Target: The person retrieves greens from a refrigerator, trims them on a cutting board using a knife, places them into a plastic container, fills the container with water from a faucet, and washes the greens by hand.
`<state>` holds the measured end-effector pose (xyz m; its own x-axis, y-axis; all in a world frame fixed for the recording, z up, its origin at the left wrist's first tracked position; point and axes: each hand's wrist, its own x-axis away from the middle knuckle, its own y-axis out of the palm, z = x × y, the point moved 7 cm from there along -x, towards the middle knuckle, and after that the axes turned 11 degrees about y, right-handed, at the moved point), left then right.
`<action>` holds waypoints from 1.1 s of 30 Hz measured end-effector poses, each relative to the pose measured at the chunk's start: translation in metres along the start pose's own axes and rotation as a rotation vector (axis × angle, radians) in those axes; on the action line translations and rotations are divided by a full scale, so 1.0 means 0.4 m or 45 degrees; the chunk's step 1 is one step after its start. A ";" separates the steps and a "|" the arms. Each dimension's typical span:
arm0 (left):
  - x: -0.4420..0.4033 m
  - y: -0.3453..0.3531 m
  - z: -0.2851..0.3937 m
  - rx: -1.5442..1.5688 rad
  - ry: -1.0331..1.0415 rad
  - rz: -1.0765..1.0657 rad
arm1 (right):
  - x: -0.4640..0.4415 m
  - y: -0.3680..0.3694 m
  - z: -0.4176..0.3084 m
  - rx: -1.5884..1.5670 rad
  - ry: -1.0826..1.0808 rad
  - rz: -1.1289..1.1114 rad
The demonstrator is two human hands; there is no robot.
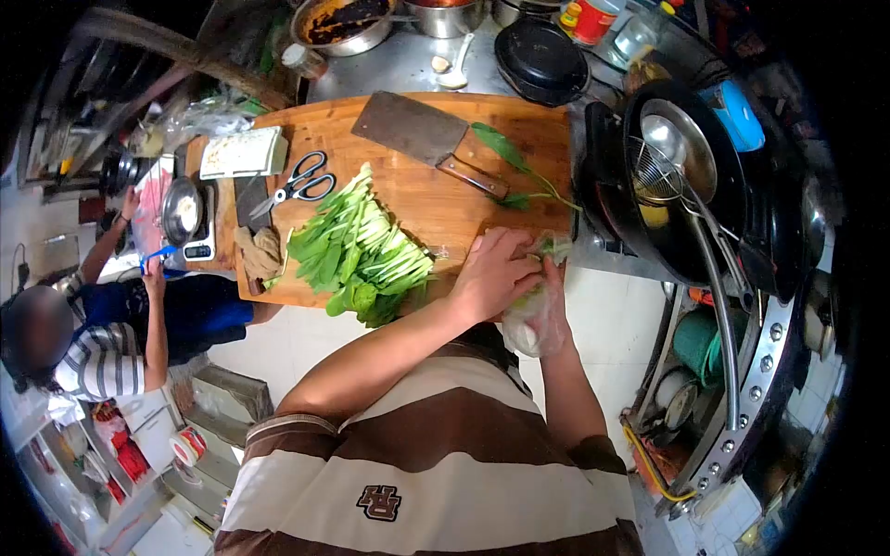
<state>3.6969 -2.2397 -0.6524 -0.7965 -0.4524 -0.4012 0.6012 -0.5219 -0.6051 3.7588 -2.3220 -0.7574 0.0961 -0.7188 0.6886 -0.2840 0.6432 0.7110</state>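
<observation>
My left hand (499, 276) is closed at the front edge of the cutting board (320, 125), its fingers bent over the top of a clear plastic bag (536, 335). Close beside it, my right hand (556, 283) grips the same bag from the right, partly hidden behind the plastic. Something pale and green shows through the bag. To the left lies a heap of cut leafy greens (357, 246), stems toward me. A cleaver (413, 128) rests flat farther back on the board, with a loose leafy stem (528, 171) by its handle.
Black-handled scissors (301, 181) and a white box (243, 153) lie at the board's left. A large wok (649, 246) with a strainer (655, 171) stands on the right. Pans (348, 42) sit behind. At far left, another person (111, 347) works near a scale (199, 250).
</observation>
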 end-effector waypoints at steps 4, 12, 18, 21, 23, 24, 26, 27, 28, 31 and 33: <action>0.007 -0.031 -0.019 0.202 -0.056 0.122 | -0.011 0.012 0.003 -0.010 0.004 -0.077; 0.038 0.029 -0.126 1.322 -1.160 0.108 | -0.003 0.071 0.049 0.086 0.436 -0.164; 0.020 -0.044 -0.072 0.526 -0.574 0.261 | -0.016 0.155 0.015 -0.009 0.043 -0.292; -0.001 -0.066 0.031 -0.042 -0.050 0.133 | -0.025 0.151 0.014 -0.060 -0.306 -0.096; 0.004 -0.067 0.040 -0.166 0.046 0.111 | -0.062 0.120 0.031 -0.319 -0.428 -0.199; 0.011 -0.064 0.029 -0.172 0.040 0.112 | -0.121 0.069 0.066 -0.559 -0.425 -0.364; 0.030 -0.062 -0.009 -0.099 -0.080 0.129 | -0.139 0.080 0.092 -0.589 -0.174 -0.391; 0.042 -0.063 -0.039 -0.020 -0.191 0.141 | -0.087 0.148 0.077 -0.378 0.065 -0.253; 0.049 -0.065 -0.066 0.059 -0.296 0.153 | -0.048 0.194 0.079 -0.165 0.295 -0.119; 0.030 -0.062 -0.084 -0.188 -0.525 -0.440 | -0.017 0.242 0.096 -0.153 0.259 0.060; 0.060 -0.066 -0.046 -0.510 -0.236 -0.310 | -0.036 0.224 0.108 -0.155 0.158 0.029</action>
<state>3.6608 -2.2232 -0.6585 -0.8637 -0.4920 -0.1089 0.2988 -0.3261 -0.8969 3.6909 -2.2654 -0.7099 0.2103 -0.6702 0.7118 -0.1709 0.6916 0.7018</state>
